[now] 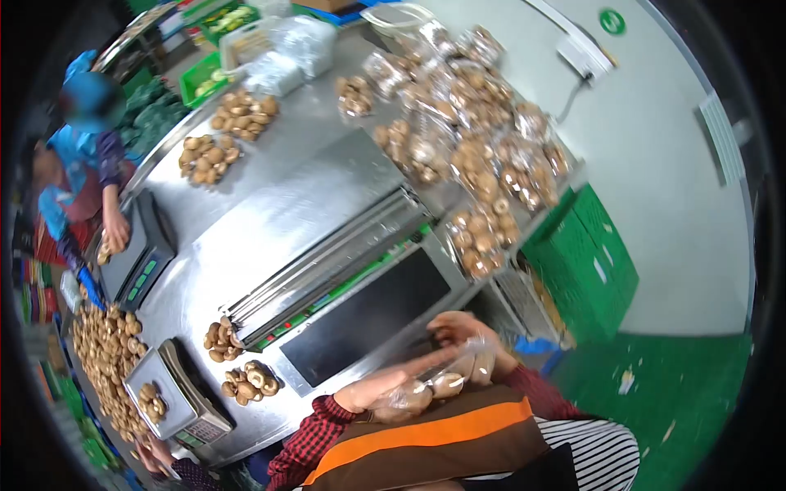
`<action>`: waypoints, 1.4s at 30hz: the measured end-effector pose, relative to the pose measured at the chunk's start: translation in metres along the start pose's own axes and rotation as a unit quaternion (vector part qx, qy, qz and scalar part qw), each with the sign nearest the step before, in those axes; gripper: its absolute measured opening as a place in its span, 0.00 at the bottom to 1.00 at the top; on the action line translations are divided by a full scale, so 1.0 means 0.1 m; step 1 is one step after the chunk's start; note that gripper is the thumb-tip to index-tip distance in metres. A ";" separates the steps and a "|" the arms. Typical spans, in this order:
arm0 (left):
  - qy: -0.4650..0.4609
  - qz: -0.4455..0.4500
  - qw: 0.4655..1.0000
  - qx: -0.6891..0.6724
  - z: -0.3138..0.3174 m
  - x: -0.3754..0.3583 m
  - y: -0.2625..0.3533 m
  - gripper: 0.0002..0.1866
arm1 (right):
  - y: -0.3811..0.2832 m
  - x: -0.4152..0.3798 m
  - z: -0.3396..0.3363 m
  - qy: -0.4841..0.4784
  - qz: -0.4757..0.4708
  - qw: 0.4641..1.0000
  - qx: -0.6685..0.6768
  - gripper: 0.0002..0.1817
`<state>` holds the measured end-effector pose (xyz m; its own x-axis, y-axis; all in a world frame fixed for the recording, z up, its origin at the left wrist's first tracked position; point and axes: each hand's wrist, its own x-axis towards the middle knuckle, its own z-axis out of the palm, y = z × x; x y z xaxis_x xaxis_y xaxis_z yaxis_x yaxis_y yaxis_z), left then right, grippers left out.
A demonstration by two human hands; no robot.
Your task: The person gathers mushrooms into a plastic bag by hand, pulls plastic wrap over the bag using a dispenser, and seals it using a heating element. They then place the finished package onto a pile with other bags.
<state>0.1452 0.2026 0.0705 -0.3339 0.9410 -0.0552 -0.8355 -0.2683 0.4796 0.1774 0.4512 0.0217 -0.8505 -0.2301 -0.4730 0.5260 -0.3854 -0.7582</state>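
Observation:
A clear plastic bag of mushrooms (447,384) lies against the brown and orange apron, between my two hands. My left hand (378,387) is at the bag's left side, its fingers stretched across the top of the bag. At the right side, my right hand (463,329) is raised beside the bag with bent fingers; what its fingertips hold, if anything, is too small to tell. Just beyond my hands is the sealing machine (327,270) with its dark flat plate (366,317). Two loose mushroom piles (250,383) sit left of the machine.
Many bagged mushrooms (475,164) cover the table's far right. Green crates (585,262) stand beyond the right edge. A scale (168,393) holds mushrooms at left, near a co-worker's hands. Another co-worker reaches over a second scale (143,254). A large mushroom heap (102,352) lies left.

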 end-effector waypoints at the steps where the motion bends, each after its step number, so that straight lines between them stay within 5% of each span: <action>1: 0.041 -0.096 0.995 0.007 -0.06 -0.11 0.03 0.41 | -0.24 -0.13 0.12 0.001 -0.010 0.996 0.088 0.22; 2: 0.105 -0.135 0.985 -0.038 -0.24 -0.20 -0.15 0.35 | -0.43 -0.17 0.20 0.004 -0.016 0.984 0.178 0.24; 3: 0.105 -0.121 0.986 -0.050 -0.29 -0.17 -0.17 0.34 | -0.53 -0.14 0.22 -0.072 -0.073 0.994 -0.038 0.24; 4: 0.105 -0.109 0.987 -0.060 -0.34 -0.12 -0.18 0.33 | -0.60 -0.06 0.24 -0.144 -0.134 0.948 -0.248 0.25; 5: 0.111 -0.097 0.988 -0.056 -0.54 -0.07 -0.27 0.33 | -0.59 0.08 0.28 -0.110 -0.115 0.948 -0.274 0.22; 7: -0.073 0.071 0.975 -0.195 -0.96 0.09 -0.45 0.30 | -0.61 0.48 0.27 -0.026 -0.060 0.973 -0.222 0.17; 8: 0.305 -0.023 0.952 0.009 -0.20 0.07 0.31 0.26 | -0.78 0.71 0.33 0.010 -0.034 0.982 -0.183 0.15; 10: 0.286 0.164 0.943 -0.043 -0.52 0.10 0.46 0.23 | -0.97 1.25 -0.04 0.092 -0.273 0.919 -0.270 0.11; 11: 0.323 0.229 0.917 0.053 -0.58 -0.04 0.64 0.23 | -1.42 1.28 -0.01 0.083 -0.162 0.983 -0.031 0.15; 14: 0.473 0.334 0.785 0.220 -0.77 -0.76 1.28 0.22 | -2.17 1.96 -0.30 0.135 -0.357 0.909 0.168 0.31; 15: 0.515 0.366 0.747 0.206 -0.92 -1.03 1.48 0.21 | -2.28 2.14 -0.19 0.132 -0.356 0.910 0.167 0.31; 17: 0.589 0.408 0.667 0.205 -1.33 -1.51 1.90 0.19 | -2.49 2.52 0.01 0.104 -0.125 0.958 0.237 0.29; 19: 0.632 0.417 0.621 0.201 -1.94 -1.91 2.30 0.18 | -2.37 3.30 0.18 -0.140 -0.072 0.981 0.115 0.28; 23: 0.714 0.348 0.585 0.165 -3.23 -2.27 2.99 0.16 | -1.96 4.69 1.68 -0.203 0.005 0.959 -0.197 0.20; 27: 0.756 0.255 0.570 0.193 -4.31 -2.30 3.42 0.13 | -0.93 6.23 2.34 -0.166 0.038 0.915 -0.365 0.18; 29: 0.740 0.157 0.603 0.254 -4.90 -2.43 3.52 0.14 | -0.60 6.54 2.60 -0.155 0.025 0.876 -0.457 0.15; 34: 0.692 0.206 0.658 0.214 -4.96 -2.14 3.61 0.14 | -0.15 6.95 2.69 -0.092 -0.072 0.845 -0.522 0.14; 36: 0.724 0.215 0.592 0.282 -4.98 -2.12 3.58 0.12 | -0.15 6.92 2.66 -0.083 -0.086 0.846 -0.519 0.14; 42: 0.706 0.233 0.596 0.304 -4.52 -2.03 3.44 0.13 | -0.45 6.37 2.54 -0.127 -0.016 0.868 -0.480 0.11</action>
<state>-0.2718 -0.1738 -0.1497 -0.8605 -0.4327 -0.2688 -0.3401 0.0951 0.9356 -0.3898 0.0954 -0.1313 -0.7754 -0.4694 -0.4224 0.1618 0.4989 -0.8514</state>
